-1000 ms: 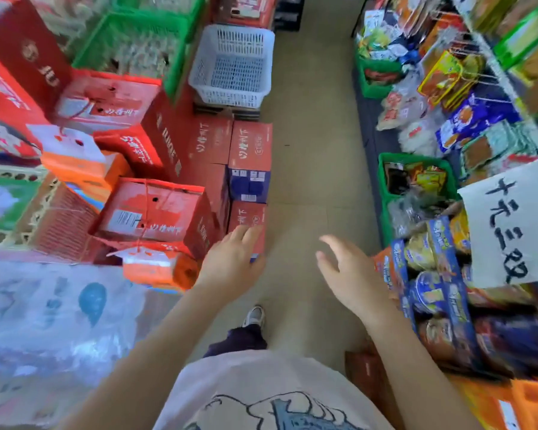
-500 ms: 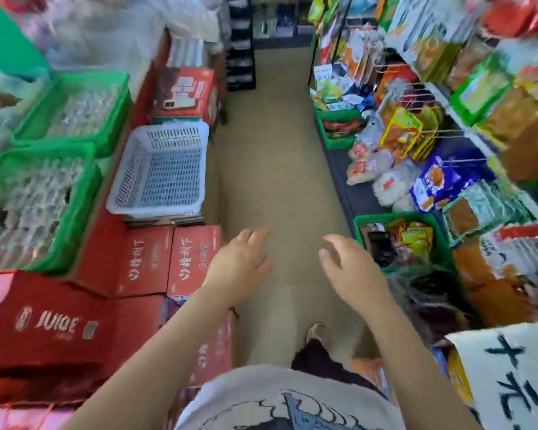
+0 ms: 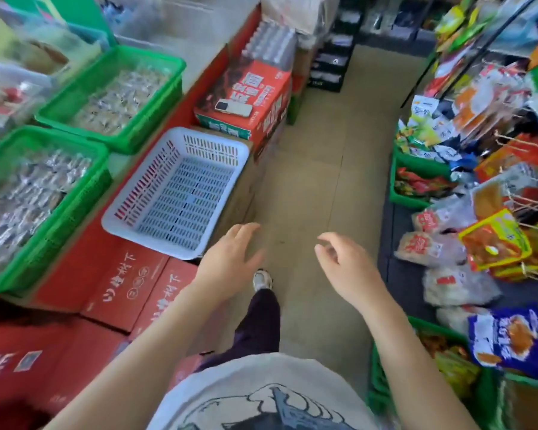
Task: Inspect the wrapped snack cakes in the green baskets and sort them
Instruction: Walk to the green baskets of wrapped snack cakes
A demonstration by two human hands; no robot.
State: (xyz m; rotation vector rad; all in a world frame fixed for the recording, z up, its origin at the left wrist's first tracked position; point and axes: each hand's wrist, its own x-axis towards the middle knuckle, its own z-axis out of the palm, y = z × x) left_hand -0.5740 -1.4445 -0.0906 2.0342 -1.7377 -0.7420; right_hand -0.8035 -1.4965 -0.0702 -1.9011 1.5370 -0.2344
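Green baskets brought into view at nine and ten o'clock; nothing picked yet.

View swung since a second ago; wrapped snack cakes [image 3: 35,193] are seen in the near green basket [image 3: 84,193]; left hand [image 3: 227,262] and right hand [image 3: 348,268] are held loose, fingers relaxed, empty; white basket [image 3: 180,193] is reached first.

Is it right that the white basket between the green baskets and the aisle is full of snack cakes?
Not quite. The head view shows the white basket empty; the wrapped snack cakes fill the green baskets beside it.
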